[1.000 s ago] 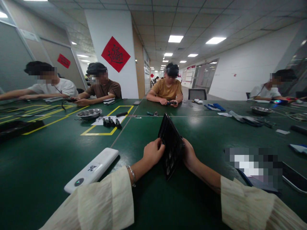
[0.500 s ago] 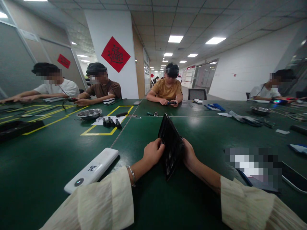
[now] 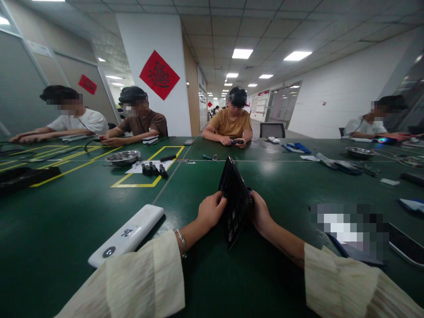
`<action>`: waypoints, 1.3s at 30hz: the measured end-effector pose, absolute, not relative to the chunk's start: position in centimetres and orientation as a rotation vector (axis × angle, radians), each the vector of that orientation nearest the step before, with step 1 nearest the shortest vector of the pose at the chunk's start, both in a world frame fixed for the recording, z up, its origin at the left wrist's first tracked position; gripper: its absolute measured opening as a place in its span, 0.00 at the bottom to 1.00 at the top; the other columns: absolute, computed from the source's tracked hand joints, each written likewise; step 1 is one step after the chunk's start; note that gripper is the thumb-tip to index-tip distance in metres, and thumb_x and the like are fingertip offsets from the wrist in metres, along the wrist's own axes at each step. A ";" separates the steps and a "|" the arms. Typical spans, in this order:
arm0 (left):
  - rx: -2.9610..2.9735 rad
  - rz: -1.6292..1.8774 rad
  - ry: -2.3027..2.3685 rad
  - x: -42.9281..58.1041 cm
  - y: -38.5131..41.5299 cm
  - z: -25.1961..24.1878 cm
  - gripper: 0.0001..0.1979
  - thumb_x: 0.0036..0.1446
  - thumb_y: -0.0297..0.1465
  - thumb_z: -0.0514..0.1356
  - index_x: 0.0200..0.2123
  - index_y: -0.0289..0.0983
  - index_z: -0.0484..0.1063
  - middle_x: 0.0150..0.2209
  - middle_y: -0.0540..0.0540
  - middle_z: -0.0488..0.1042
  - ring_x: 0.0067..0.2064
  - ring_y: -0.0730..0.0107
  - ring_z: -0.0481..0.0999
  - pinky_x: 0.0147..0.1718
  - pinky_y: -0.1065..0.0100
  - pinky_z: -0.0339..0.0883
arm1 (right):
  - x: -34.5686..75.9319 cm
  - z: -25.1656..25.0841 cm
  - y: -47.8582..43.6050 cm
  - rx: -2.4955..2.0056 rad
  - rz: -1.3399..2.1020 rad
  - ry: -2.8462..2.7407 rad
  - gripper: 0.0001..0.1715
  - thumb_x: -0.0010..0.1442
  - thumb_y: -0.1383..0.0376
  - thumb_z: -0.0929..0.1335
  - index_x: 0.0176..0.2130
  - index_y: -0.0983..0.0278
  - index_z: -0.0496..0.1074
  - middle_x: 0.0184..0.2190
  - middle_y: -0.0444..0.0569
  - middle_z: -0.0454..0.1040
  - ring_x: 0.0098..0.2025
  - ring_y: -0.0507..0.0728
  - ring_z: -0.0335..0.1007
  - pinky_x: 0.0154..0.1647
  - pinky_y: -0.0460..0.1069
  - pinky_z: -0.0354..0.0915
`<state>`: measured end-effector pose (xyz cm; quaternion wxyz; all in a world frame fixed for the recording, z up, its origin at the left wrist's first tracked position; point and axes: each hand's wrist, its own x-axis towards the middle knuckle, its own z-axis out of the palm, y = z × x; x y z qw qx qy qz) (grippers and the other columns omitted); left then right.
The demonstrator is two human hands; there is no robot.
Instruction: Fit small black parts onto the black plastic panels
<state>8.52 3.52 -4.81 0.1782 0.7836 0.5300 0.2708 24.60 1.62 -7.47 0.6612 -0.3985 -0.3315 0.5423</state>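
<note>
Upright and tilted above the table, a thin black rectangular panel (image 3: 236, 203) stands between my two hands; its dark face looks toward the left and shows faint raised shapes. My left hand (image 3: 212, 209) is closed at its left edge, thumb and fingers pressed against that face. On the other side, my right hand (image 3: 261, 212) grips the right edge, with most of its fingers hidden behind the panel. A white power bank (image 3: 127, 236) marked 26 lies near my left forearm. By my right forearm lies a dark item with a blurred-out surface (image 3: 354, 238).
On the green table (image 3: 185, 194) are a metal bowl (image 3: 123, 158), several black cylindrical parts (image 3: 154, 170), pliers (image 3: 211, 157), a second bowl (image 3: 360, 153), a plastic bag (image 3: 338, 163) and a black tray (image 3: 28, 176). A phone (image 3: 406, 244) lies at right. Several people sit around.
Both hands and the black panel stay almost in place, with the panel turned very slightly. The person at far left has drawn their hands back a little.
</note>
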 end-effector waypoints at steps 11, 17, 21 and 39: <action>2.016 0.768 1.517 8.6 3.8 -5.0 0.20 0.59 0.40 0.43 0.25 0.36 0.68 0.24 0.49 0.70 0.28 0.70 0.70 0.25 0.72 0.56 | 24.6 -7.5 1.6 -0.942 1.255 -0.728 0.12 0.49 0.56 0.67 0.34 0.59 0.67 0.21 0.39 0.66 0.20 0.52 0.61 0.17 0.46 0.54; 2.032 0.804 1.474 8.5 4.0 -5.4 0.24 0.60 0.43 0.42 0.29 0.36 0.72 0.26 0.47 0.72 0.28 0.69 0.70 0.24 0.72 0.56 | 24.5 -7.4 1.6 -0.900 1.237 -0.726 0.11 0.49 0.58 0.67 0.33 0.60 0.68 0.21 0.39 0.67 0.21 0.52 0.62 0.18 0.46 0.55; 2.041 0.774 1.497 8.6 3.9 -5.4 0.27 0.60 0.45 0.40 0.26 0.35 0.71 0.23 0.47 0.71 0.26 0.69 0.69 0.22 0.71 0.55 | 24.6 -7.7 1.8 -0.892 1.238 -0.731 0.11 0.49 0.57 0.67 0.33 0.60 0.68 0.21 0.40 0.68 0.22 0.53 0.63 0.17 0.46 0.54; 2.015 0.819 1.472 8.5 4.5 -5.8 0.27 0.61 0.41 0.40 0.23 0.34 0.70 0.24 0.46 0.71 0.28 0.68 0.70 0.29 0.71 0.60 | 24.7 -6.3 0.9 -0.881 1.443 -0.884 0.22 0.50 0.49 0.65 0.40 0.58 0.60 0.18 0.40 0.68 0.13 0.51 0.61 0.12 0.44 0.48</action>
